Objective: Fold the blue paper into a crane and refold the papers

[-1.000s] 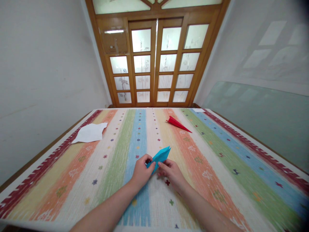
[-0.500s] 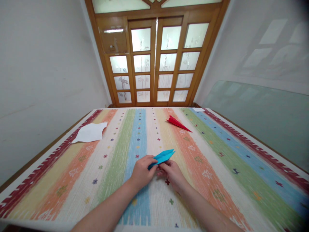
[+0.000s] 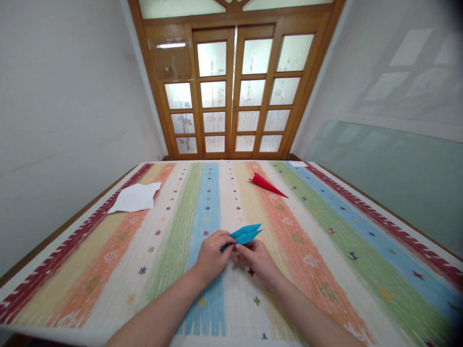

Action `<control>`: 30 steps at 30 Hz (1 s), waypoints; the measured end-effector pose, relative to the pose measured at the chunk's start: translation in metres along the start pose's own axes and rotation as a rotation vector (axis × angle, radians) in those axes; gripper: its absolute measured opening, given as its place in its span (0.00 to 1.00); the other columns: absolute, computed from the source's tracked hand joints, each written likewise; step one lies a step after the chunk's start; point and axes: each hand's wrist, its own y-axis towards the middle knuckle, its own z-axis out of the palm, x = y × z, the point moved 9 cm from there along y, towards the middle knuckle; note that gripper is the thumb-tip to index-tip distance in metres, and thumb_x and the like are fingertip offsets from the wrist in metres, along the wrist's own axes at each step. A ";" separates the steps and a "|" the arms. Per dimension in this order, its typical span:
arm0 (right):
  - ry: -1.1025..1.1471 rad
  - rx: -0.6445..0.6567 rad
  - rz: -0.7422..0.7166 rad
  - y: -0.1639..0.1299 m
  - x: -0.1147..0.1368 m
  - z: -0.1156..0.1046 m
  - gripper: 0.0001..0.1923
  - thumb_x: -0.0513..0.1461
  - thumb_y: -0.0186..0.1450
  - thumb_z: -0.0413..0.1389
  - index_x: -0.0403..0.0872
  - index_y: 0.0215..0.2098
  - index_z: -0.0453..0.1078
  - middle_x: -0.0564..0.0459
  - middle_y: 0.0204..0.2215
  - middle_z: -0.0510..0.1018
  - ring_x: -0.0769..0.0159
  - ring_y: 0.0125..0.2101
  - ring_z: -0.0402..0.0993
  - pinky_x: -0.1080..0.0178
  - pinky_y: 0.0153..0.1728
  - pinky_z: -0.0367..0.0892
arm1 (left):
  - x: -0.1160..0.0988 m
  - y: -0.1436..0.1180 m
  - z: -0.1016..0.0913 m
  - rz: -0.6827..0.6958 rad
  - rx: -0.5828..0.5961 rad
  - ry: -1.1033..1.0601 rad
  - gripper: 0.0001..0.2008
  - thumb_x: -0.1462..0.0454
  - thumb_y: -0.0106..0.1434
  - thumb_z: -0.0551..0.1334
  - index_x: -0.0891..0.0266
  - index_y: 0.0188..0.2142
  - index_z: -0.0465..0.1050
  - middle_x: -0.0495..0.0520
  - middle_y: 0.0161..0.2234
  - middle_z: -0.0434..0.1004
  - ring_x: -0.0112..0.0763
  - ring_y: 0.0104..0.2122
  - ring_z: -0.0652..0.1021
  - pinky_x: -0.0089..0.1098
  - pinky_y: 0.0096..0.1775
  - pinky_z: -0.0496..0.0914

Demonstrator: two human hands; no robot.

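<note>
Your two hands meet on the blue folded paper (image 3: 249,233), just below the center of the frame.
Your left hand (image 3: 213,254) pinches its left end between thumb and fingers, and your right hand (image 3: 257,259) grips its lower edge, thumb nearest you. The paper sticks out beyond your fingertips, its split points aimed to the right of the frame. Farther up, right of center, a red folded paper (image 3: 267,185) lies on the striped tablecloth (image 3: 173,250); a white sheet (image 3: 136,197) rests at middle left.
</note>
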 end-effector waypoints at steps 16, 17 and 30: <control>-0.492 0.057 -0.487 -0.015 0.055 -0.003 0.15 0.48 0.63 0.60 0.52 0.45 0.77 0.45 0.45 0.77 0.54 0.47 0.73 0.51 0.50 0.67 | -0.020 -0.004 -0.005 0.282 0.013 0.067 0.10 0.71 0.64 0.58 0.60 0.43 0.75 0.56 0.39 0.79 0.35 0.41 0.77 0.40 0.46 0.71; -0.475 0.050 -0.467 -0.015 0.053 -0.004 0.15 0.47 0.62 0.61 0.52 0.46 0.76 0.45 0.45 0.77 0.54 0.47 0.73 0.51 0.50 0.68 | -0.021 -0.004 -0.005 0.292 0.020 0.062 0.10 0.71 0.64 0.59 0.60 0.42 0.76 0.56 0.39 0.79 0.35 0.41 0.77 0.40 0.45 0.71; -0.312 0.091 -0.214 -0.007 0.036 -0.003 0.10 0.46 0.62 0.62 0.48 0.37 0.73 0.49 0.34 0.79 0.62 0.35 0.76 0.59 0.39 0.70 | -0.021 -0.006 -0.009 0.284 0.033 0.042 0.11 0.68 0.66 0.59 0.59 0.45 0.77 0.58 0.43 0.78 0.35 0.42 0.76 0.37 0.45 0.71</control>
